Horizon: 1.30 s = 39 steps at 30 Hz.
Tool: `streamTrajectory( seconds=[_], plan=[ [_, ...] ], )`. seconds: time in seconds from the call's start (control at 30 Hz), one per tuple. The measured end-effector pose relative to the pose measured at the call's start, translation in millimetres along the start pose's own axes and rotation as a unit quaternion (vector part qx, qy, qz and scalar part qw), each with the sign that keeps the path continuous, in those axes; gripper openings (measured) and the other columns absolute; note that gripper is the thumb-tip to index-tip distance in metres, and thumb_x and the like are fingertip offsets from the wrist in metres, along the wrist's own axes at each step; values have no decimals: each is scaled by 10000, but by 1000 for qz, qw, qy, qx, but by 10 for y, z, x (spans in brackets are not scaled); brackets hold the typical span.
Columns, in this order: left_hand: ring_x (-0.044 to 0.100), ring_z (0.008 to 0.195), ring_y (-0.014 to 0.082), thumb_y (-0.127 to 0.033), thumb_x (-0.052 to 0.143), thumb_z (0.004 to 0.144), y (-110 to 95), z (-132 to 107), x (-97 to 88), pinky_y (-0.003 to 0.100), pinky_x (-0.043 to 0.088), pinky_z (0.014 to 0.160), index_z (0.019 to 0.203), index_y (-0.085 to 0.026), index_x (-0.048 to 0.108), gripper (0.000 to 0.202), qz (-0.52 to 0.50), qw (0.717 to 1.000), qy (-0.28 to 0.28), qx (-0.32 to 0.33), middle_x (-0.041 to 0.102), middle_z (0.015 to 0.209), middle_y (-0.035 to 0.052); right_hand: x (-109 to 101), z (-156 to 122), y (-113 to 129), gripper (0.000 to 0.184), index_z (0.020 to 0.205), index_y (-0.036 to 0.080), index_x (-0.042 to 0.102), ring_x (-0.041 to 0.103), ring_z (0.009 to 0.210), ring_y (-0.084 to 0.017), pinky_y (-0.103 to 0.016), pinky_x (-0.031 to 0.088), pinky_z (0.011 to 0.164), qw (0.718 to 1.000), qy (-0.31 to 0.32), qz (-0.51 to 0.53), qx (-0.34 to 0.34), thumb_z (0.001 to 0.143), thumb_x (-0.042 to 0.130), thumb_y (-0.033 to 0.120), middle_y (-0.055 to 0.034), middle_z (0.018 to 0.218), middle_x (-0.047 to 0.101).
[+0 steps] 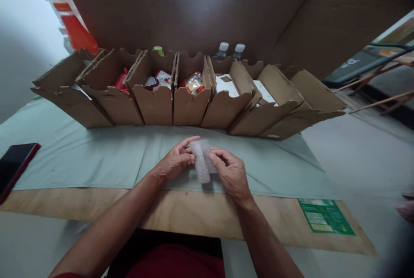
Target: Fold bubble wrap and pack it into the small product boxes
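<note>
My left hand and my right hand meet over the pale green cloth at the table's middle. Together they pinch a small translucent white piece of bubble wrap, rolled or folded upright between the fingertips. Both hands have fingers curled round it. Behind them a row of open cardboard boxes runs across the table. Some boxes hold red and white packets.
A dark phone with a red case lies at the left edge. A green printed card lies on the bare plywood at the front right. Two capped bottles stand behind the boxes. A large cardboard sheet leans at the back.
</note>
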<state>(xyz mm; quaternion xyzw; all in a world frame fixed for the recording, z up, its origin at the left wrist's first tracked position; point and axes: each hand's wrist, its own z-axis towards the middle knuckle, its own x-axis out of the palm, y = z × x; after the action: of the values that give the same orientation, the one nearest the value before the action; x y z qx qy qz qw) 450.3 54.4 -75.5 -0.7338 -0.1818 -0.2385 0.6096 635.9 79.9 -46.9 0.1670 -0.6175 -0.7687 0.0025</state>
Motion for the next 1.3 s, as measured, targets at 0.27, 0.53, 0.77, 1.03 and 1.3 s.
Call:
streamTrajectory(
  seconds=[0.27,0.53,0.77,1.03,1.3],
  plan=[
    [686,1009,304,-693,748,751,-78,-18,-106,414,504,877,1509,-228,406,953,-61,994,-86,-19,694,1177,134,-63,-3,122,218,834,238,692,575,664,-153,-284,481,627,995,-83,40,27,881,660,449,4,750,657],
    [683,1067,320,-593,864,648,-68,-29,-84,404,491,913,1514,-224,435,1035,-10,998,-62,-24,717,1171,126,-86,101,126,291,803,231,629,484,611,-126,-259,436,577,972,-149,170,66,772,731,501,26,701,574],
    [664,776,188,-357,926,546,-43,-6,-16,301,495,734,1382,-144,565,936,91,987,-101,-90,722,991,75,-45,26,169,275,811,229,624,485,593,-126,-253,422,563,985,-63,141,76,824,693,495,25,688,579],
    [630,696,198,-451,640,705,-588,-189,-516,294,464,647,1273,-139,645,648,464,875,-120,-63,720,845,38,-641,130,465,215,691,202,618,515,616,-128,-256,363,589,947,242,-207,31,868,572,315,11,643,603],
    [696,913,268,-533,568,853,-287,-201,-205,372,553,748,1257,-184,663,542,601,781,-136,102,734,1073,115,-1478,1445,1110,232,837,219,749,690,815,-228,-321,467,722,853,-13,-516,-81,922,560,323,-57,861,767]
  ],
)
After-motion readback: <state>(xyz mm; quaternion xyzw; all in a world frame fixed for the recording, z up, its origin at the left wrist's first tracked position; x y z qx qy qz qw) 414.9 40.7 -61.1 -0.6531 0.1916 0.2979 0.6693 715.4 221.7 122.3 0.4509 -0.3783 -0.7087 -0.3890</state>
